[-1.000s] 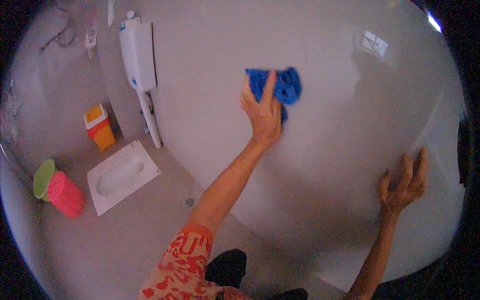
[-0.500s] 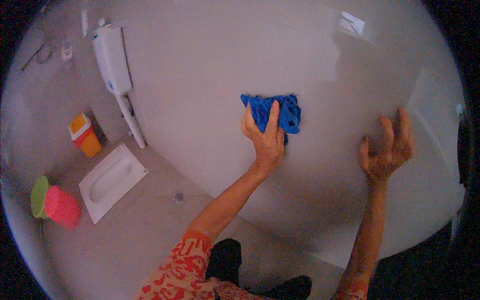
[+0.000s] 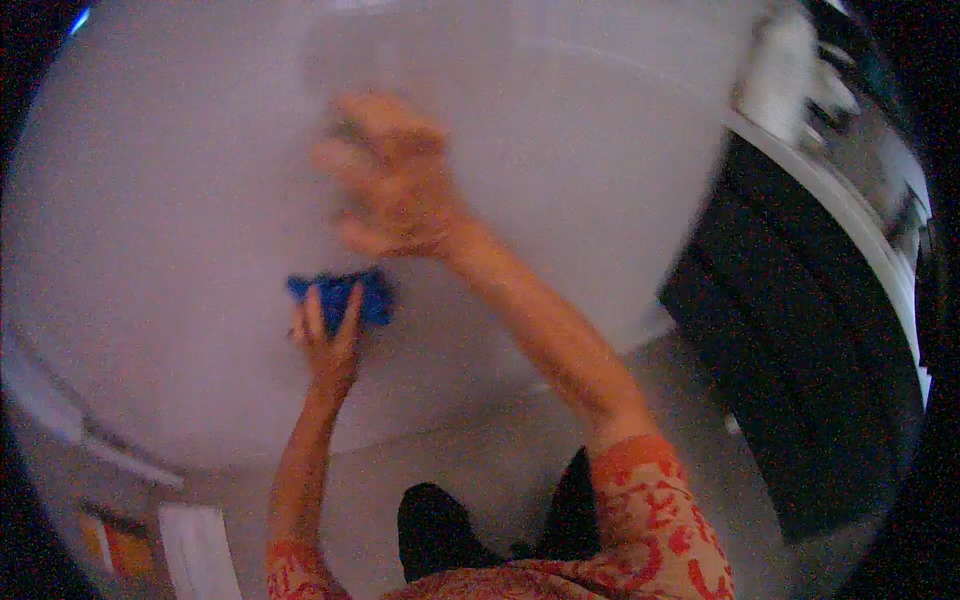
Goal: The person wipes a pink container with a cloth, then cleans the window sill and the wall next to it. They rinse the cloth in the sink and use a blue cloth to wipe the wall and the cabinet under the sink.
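Observation:
A crumpled blue cloth lies against the pale, smooth wall. My left hand grips it from below, fingers pressing over its near side. Higher and a little to the right, my right hand is raised in front of the same wall, smeared by motion. Its fingers look spread, and nothing shows in them. Whether it touches the wall I cannot tell.
Dark cabinet panels stand on the right under a pale counter edge. At the lower left are a white squat toilet, an orange bin and a white pipe. Grey floor runs below the wall.
The view has swung right, bringing in the cabinet and pushing the toilet to the lower left edge. My right hand has moved up and leftward across the wall. The left still holds the cloth.

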{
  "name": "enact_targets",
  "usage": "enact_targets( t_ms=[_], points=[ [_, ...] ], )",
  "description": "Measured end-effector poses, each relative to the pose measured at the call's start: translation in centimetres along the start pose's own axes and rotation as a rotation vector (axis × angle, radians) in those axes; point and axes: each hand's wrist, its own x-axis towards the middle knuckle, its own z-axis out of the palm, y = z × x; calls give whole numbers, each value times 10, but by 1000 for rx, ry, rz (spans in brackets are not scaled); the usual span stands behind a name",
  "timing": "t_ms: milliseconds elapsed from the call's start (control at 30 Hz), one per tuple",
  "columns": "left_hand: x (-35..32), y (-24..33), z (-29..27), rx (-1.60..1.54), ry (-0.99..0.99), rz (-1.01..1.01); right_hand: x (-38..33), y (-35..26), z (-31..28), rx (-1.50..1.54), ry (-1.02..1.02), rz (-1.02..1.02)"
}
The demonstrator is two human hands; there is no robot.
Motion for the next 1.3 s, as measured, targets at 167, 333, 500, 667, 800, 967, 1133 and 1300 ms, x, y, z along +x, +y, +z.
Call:
enact_targets(
  t_ms=[167, 333, 500, 667, 800, 967, 1133, 1300],
  points=[
    [34, -102, -32, -172, 185, 158, -4, -98, 54, -79, -43, 73],
    [84, -212, -70, -80, 306, -5, 8, -202, 98, -254, -177, 344],
    [20, -403, -99, -164, 328, 97, 34, -311, 156, -349, -286, 509],
    [-85, -538, -126, -129, 50, 179, 51, -426, 208, -218, -443, 838],
    [-128, -575, -113, -641, -312, -125, 84, -501, 352, -251, -318, 780],
    [-111, -550, -234, -1353, -859, -423, 191, -606, 424, 109, 220, 1195],
    [96, -224, -286, -1671, -547, -267, 178, -402, 75, -446, 172, 899],
    [191, 90, -237, -1278, -96, 141, 71, -220, -255, -1458, -30, 374]
  ],
)
